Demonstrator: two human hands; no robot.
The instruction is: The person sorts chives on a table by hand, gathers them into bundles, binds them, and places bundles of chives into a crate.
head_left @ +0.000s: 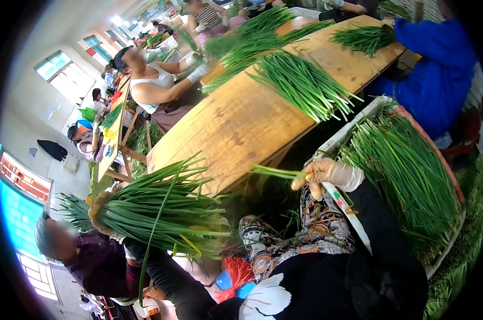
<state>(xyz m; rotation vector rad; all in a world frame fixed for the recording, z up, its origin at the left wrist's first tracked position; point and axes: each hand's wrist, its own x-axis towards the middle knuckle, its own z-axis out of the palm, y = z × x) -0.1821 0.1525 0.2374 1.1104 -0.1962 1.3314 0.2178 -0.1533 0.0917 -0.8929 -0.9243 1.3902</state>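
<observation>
My left hand [100, 213], in a glove, is wrapped round a thick bunch of long green stalks [161, 213] at the lower left. The white stalk ends point right, towards my lap, and one long leaf hangs loose across the bunch. Near the middle right my right hand [324, 175], in a pale glove, pinches a few thin green stalks [276, 171] that stick out to the left. It is over the near edge of a white crate [361, 226] filled with more green stalks [398, 170].
A long wooden table [241, 128] runs away ahead, with a pile of stalks [305, 85] on it. A person in a white top [158, 82] works at its left. A person in blue [438, 74] sits right; another in dark purple [102, 261] is lower left. Red strings [236, 274] lie below.
</observation>
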